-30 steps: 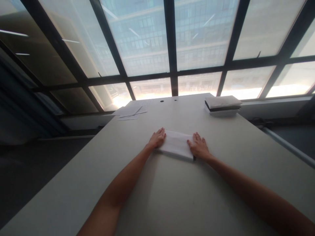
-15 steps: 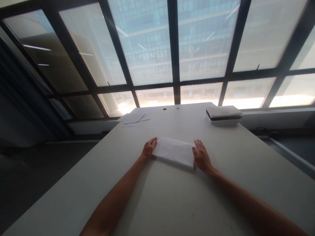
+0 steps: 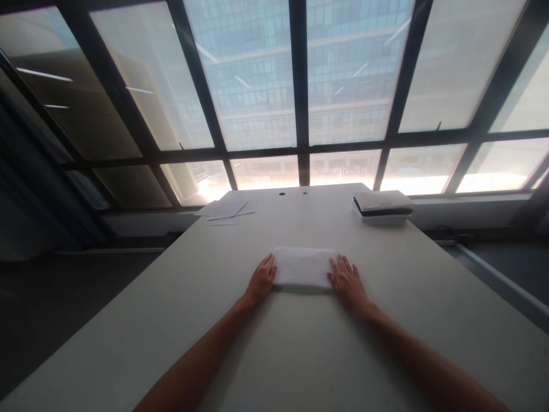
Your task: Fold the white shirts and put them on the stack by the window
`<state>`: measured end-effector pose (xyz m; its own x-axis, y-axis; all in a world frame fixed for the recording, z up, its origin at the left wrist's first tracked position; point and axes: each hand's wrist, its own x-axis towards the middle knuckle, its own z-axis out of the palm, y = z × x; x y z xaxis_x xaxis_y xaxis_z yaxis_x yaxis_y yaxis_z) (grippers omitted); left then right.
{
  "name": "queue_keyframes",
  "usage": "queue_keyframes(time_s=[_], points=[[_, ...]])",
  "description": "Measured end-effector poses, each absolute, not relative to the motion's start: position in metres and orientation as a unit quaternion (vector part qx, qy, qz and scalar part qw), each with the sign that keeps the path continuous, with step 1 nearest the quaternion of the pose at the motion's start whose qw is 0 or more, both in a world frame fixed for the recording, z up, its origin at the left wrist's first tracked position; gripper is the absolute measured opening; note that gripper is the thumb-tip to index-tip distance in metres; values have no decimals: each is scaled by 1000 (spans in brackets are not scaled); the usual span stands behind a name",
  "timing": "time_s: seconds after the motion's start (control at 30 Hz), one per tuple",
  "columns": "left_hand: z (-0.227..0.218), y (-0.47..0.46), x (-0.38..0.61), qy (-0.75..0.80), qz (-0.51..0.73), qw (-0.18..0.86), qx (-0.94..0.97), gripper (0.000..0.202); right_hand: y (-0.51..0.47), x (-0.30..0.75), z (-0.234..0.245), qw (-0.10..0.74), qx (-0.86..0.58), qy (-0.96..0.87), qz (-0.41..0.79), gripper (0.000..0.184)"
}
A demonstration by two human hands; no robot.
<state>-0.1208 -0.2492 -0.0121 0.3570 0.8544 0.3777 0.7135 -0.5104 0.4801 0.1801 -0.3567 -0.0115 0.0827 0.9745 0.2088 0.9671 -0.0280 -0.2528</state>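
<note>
A folded white cloth (image 3: 303,268) lies flat on the white table (image 3: 274,349), its long sides running left to right and its top slightly creased. My left hand (image 3: 261,279) rests against its left end, fingers stretched forward and thumb side by the edge. At the opposite end, my right hand (image 3: 346,281) lies with its fingers spread, the fingertips over the cloth's right edge. Neither hand is wrapped round the cloth. The undersides of both hands are hidden.
Loose white sheets (image 3: 231,207) overlap at the table's far left. At the far right stands a stack of folded white and black pieces (image 3: 383,207). Behind the table rise large dark-framed windows (image 3: 302,86); a dark curtain (image 3: 38,171) hangs on the left.
The cloth has turned so that its near edge runs level across my view. My right hand has come down flatter onto its right end; my left hand has shifted slightly nearer to me.
</note>
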Motion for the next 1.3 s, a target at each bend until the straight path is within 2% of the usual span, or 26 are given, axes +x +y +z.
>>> queue_keyframes(time_s=[0.17, 0.37, 0.5, 0.63, 0.73, 0.8, 0.87, 0.97, 1.03, 1.17, 1.3], points=[[-10, -248, -116, 503, 333, 123, 788, 51, -349, 200, -10, 216, -744, -632, 24, 54], [4, -263, -117, 587, 291, 204, 727, 43, -355, 192, -10, 306, -706, -636, 57, 52], [5, -274, -116, 616, 265, 134, 730, 36, -356, 184, -9, 349, -712, -601, 104, 56], [-3, -278, -107, 618, 240, 53, 747, 42, -353, 186, -1, 416, -705, -534, 211, 64], [-9, -277, -100, 621, 236, 37, 747, 50, -351, 191, 6, 465, -701, -447, 303, 68], [-12, -277, -97, 610, 252, 47, 750, 52, -352, 195, 8, 486, -689, -398, 362, 63], [-13, -277, -95, 590, 273, 64, 757, 51, -354, 197, 10, 499, -658, -388, 408, 50], [-12, -276, -94, 564, 301, 93, 763, 48, -360, 194, 14, 525, -618, -412, 416, 35], [-10, -275, -94, 559, 313, 112, 760, 47, -366, 189, 17, 552, -597, -425, 398, 42], [-8, -272, -93, 546, 314, 140, 764, 49, -371, 177, 17, 587, -548, -422, 422, 69], [-8, -269, -89, 543, 293, 120, 778, 48, -368, 176, 9, 579, -555, -364, 474, 68]])
